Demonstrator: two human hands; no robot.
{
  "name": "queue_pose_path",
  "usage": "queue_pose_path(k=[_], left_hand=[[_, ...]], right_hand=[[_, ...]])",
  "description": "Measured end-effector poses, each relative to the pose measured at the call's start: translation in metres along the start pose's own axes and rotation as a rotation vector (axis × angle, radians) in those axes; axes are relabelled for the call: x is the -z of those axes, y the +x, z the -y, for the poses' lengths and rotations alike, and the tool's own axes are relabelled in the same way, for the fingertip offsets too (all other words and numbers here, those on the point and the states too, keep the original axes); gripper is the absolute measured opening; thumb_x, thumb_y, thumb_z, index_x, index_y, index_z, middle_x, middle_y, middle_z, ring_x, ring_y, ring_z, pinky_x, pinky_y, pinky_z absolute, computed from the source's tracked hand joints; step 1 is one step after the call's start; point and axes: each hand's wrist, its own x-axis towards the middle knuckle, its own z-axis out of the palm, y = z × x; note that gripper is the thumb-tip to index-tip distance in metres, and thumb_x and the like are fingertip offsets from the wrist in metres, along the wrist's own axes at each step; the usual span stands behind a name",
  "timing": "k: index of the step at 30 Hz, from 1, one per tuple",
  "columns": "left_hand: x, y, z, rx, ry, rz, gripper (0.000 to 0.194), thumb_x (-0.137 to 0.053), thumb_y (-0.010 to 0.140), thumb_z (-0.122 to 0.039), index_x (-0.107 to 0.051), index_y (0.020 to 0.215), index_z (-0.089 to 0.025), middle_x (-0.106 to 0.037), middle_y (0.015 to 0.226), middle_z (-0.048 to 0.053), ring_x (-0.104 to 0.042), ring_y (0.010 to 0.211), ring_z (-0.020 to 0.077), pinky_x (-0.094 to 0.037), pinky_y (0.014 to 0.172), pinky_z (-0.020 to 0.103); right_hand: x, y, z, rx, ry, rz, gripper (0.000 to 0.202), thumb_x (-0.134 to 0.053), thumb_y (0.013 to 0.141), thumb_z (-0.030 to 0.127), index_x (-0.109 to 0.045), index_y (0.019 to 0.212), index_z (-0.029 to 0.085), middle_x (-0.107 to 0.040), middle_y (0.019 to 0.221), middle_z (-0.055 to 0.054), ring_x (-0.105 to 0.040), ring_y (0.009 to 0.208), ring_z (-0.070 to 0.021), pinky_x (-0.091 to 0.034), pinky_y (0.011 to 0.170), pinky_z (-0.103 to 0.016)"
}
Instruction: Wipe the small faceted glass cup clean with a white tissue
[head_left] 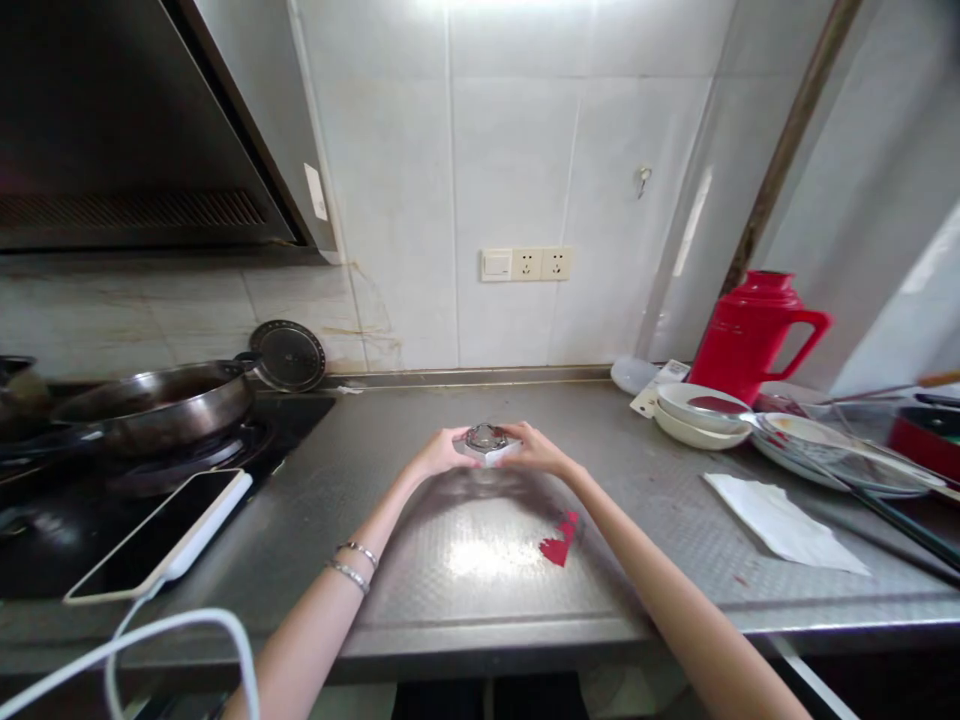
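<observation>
A small, shiny, clear glass-like dish (486, 438) with a faceted look is held between both hands over the middle of the steel counter. My left hand (442, 452) grips its left side with bent fingers. On the opposite side, my right hand (535, 450) closes around the right edge. Both forearms reach in from the bottom, the left wrist wearing two bracelets (352, 567). Fingers cover the dish's sides, and I cannot tell whether its base touches the counter.
A steel pan (161, 405) sits on the black stove at left, with a phone (161, 535) and its white cable nearer. Stacked bowls (701, 425), a red thermos jug (750, 335), plates (817, 450) and a white napkin (784, 520) occupy the right. A red patch (556, 548) marks the counter.
</observation>
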Motion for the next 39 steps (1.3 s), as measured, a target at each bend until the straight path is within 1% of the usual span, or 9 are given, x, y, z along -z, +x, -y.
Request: queue_pose_path(k=[4,9,15,18,23,29,35,39], left_hand=[[-0.017,0.009,0.000,-0.020,-0.036,0.033,0.068,-0.082,0.054,-0.025,-0.063,0.118,-0.014,-0.066,0.119,0.010,-0.061,0.111,0.0262,-0.041,0.102,0.037],[-0.026,0.010,0.001,-0.008,-0.022,0.045,0.070,-0.083,0.055,-0.029,-0.062,0.121,-0.015,-0.066,0.119,0.010,-0.061,0.110,0.0268,-0.041,0.102,0.038],[-0.026,0.007,0.000,0.021,0.000,0.056,0.070,-0.082,0.057,-0.027,-0.061,0.122,-0.015,-0.066,0.119,0.010,-0.061,0.109,0.0267,-0.041,0.101,0.038],[-0.026,0.004,-0.002,0.021,0.004,0.059,0.067,-0.082,0.057,-0.027,-0.062,0.120,-0.015,-0.067,0.118,0.009,-0.061,0.108,0.0266,-0.041,0.101,0.037],[-0.027,0.002,-0.002,0.024,-0.018,0.074,0.069,-0.082,0.057,-0.026,-0.061,0.122,-0.015,-0.066,0.120,0.009,-0.061,0.110,0.0260,-0.041,0.101,0.036],[-0.029,0.001,0.000,0.015,-0.040,0.087,0.067,-0.082,0.057,-0.027,-0.061,0.120,-0.015,-0.066,0.120,0.009,-0.060,0.110,0.0255,-0.040,0.101,0.036],[-0.029,0.002,0.003,0.012,-0.058,0.106,0.067,-0.081,0.057,-0.027,-0.061,0.120,-0.016,-0.066,0.120,0.008,-0.060,0.112,0.0258,-0.040,0.101,0.035],[-0.030,0.002,0.003,0.007,-0.063,0.107,0.068,-0.082,0.057,-0.028,-0.061,0.120,-0.016,-0.066,0.121,0.008,-0.059,0.112,0.0261,-0.040,0.101,0.036]], right_hand=[[0.007,-0.015,-0.011,-0.038,-0.004,-0.036,0.066,-0.077,0.064,0.037,-0.060,0.124,0.017,-0.065,0.115,-0.011,-0.055,0.107,-0.0288,-0.043,0.093,-0.041],[0.008,-0.022,-0.017,-0.086,0.029,-0.032,0.066,-0.078,0.062,0.038,-0.062,0.122,0.016,-0.065,0.114,-0.011,-0.056,0.106,-0.0293,-0.043,0.092,-0.041],[0.005,-0.023,-0.019,-0.086,0.067,-0.027,0.068,-0.080,0.060,0.039,-0.062,0.123,0.019,-0.066,0.111,-0.010,-0.057,0.105,-0.0292,-0.044,0.093,-0.042],[0.003,-0.023,-0.020,-0.071,0.074,-0.013,0.068,-0.080,0.060,0.040,-0.062,0.123,0.019,-0.066,0.111,-0.010,-0.057,0.106,-0.0293,-0.044,0.093,-0.042],[0.000,-0.024,-0.022,-0.093,0.063,-0.011,0.067,-0.081,0.059,0.040,-0.063,0.121,0.021,-0.066,0.110,-0.009,-0.058,0.104,-0.0290,-0.044,0.091,-0.041],[-0.001,-0.024,-0.024,-0.083,0.078,-0.004,0.067,-0.081,0.058,0.043,-0.064,0.119,0.020,-0.067,0.108,-0.009,-0.059,0.103,-0.0300,-0.044,0.092,-0.043],[0.001,-0.026,-0.020,-0.099,0.045,-0.013,0.064,-0.081,0.057,0.043,-0.067,0.114,0.019,-0.067,0.104,-0.009,-0.059,0.102,-0.0300,-0.045,0.091,-0.043],[0.001,-0.027,-0.018,-0.108,0.038,-0.015,0.065,-0.081,0.056,0.042,-0.066,0.115,0.018,-0.067,0.104,-0.009,-0.059,0.101,-0.0291,-0.045,0.090,-0.041]])
